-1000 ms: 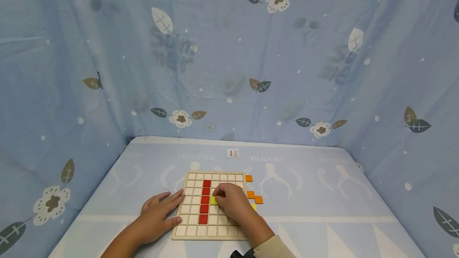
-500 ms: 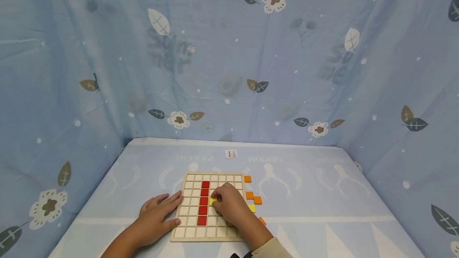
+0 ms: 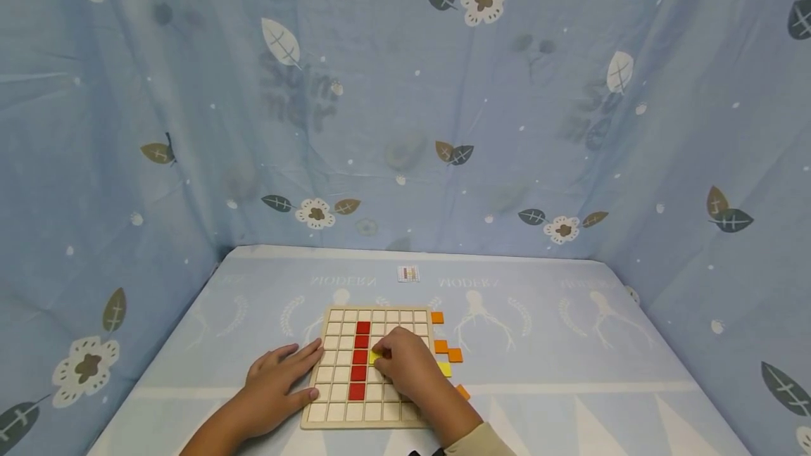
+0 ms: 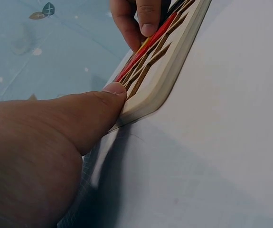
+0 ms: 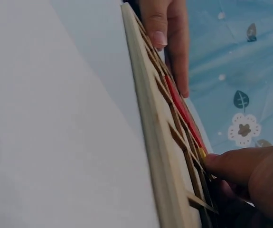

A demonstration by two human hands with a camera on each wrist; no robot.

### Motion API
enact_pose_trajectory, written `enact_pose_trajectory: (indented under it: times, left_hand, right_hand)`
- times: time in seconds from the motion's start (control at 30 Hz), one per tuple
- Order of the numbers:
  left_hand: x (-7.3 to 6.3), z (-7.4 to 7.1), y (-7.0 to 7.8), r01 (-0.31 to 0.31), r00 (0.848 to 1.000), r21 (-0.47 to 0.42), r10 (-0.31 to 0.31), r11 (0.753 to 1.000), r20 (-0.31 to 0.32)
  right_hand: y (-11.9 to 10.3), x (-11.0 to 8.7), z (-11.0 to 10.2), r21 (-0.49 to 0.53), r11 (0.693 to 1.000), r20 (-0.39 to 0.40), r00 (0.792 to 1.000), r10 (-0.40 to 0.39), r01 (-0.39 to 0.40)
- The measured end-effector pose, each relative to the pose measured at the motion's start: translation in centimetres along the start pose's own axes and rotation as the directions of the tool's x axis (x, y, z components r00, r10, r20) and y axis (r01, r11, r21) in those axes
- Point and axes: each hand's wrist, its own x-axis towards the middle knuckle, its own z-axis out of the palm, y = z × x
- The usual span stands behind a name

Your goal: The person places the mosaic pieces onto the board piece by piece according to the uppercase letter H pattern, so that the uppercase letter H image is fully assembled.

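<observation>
Okay, nearest is the beige sleeve (image 3: 480,440), its forearm angling away and leftward across the board's near-right part. Grid board (image 3: 364,425) lies flat on the table, roughly square, near rim running left-right, side rims pointing away. Left hand (image 3: 279,380) comes in from lower left, palm down, fingers extended and somewhat apart; fingertips and thumb rest on the board's left rim. Right hand (image 3: 408,364) reaches over the grid, thumb and fingers pinching a yellow tile (image 3: 374,359) at the cell just right of the middle red one. Tile's flat; can't tell if it's fully seated. Five red tiles (image 3: 358,373) form a column, long axis near-to-far. Loose orange tiles (image 3: 455,355) and another yellow piece (image 3: 445,369) sit along the right side. Farther: small printed card (image 3: 408,273), then blue curtain (image 3: 405,125).
</observation>
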Motion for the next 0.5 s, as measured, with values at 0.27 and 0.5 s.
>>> enact_pose_trajectory:
  times: [0.27, 0.5]
  left_hand:
    - [0.2, 0.1, -0.1, -0.036, 0.999, -0.029, 0.037, 0.999, 0.019]
    - [0.3, -0.2, 0.0, -0.044, 0.999, -0.005, 0.044, 0.999, -0.005]
  right_hand:
    - [1.9, -0.6, -2.8, 0.264, 0.958, 0.01, 0.994, 0.112, -0.111]
    - [5.2, -1.9, -7.1, 0.302, 0.93, -0.048, 0.971, 0.233, -0.208]
